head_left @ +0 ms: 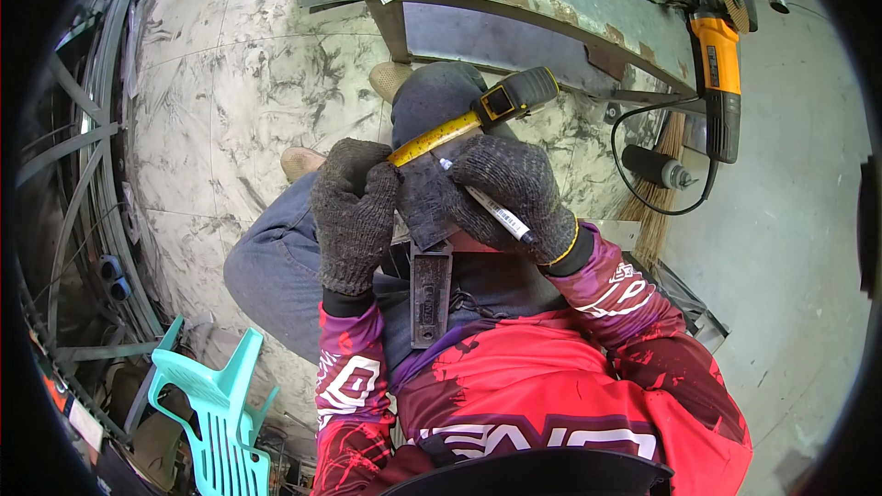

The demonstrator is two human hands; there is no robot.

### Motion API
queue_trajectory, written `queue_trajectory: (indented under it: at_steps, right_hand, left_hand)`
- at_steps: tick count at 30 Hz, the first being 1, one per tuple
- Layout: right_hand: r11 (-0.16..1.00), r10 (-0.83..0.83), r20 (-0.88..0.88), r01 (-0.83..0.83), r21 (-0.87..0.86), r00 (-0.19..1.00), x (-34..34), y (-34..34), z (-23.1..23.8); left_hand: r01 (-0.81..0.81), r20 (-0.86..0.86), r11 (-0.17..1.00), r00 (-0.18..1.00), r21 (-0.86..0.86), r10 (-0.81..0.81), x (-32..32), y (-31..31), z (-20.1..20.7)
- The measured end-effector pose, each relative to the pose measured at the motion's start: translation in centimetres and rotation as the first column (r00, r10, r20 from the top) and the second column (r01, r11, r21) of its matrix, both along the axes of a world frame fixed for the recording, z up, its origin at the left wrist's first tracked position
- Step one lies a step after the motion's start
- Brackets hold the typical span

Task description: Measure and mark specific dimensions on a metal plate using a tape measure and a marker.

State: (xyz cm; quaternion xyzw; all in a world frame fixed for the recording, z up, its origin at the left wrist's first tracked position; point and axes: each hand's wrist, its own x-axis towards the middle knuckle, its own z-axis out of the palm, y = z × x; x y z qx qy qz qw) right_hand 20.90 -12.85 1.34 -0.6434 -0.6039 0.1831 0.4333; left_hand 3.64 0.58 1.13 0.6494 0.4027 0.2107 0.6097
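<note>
Both my hands wear dark grey knitted gloves and meet over my lap. My left hand (354, 211) is closed, with thumb and fingers pinching the end of the yellow blade of a tape measure (525, 95). The black and yellow case rests by my knee, its blade pulled out slantwise. In my right hand (513, 186) is a white marker pen (501, 213), its tip pointing toward the blade. Beneath the blade lies a dark flat metal piece (424, 207), partly hidden by the gloves. A dark, cast, bar-shaped block (429, 303) sits on my lap below it.
A worn metal workbench (551, 9) stands ahead, with an orange angle grinder (718, 64) and its cord at the right end. Near it are a straw broom (654, 211) and a dark bottle (657, 165). Metal strips (106, 174) and a turquoise plastic chair (220, 395) are left.
</note>
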Motion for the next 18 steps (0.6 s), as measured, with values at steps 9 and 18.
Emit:
queue_trajectory:
  at_steps: [9, 18]
  right_hand:
    - [0.999, -0.022, 0.007, 0.022, 0.023, 1.0, -0.23, 0.53, 0.79]
    - [1.0, -0.005, 0.031, 0.004, 0.021, 1.0, -0.22, 0.12, 0.23]
  left_hand:
    - [0.002, 0.003, 1.0, 1.0, 0.031, -0.002, -0.07, -0.1, -0.17]
    - [0.002, 0.01, 1.0, 1.0, 0.005, -0.002, -0.22, -0.14, -0.09]
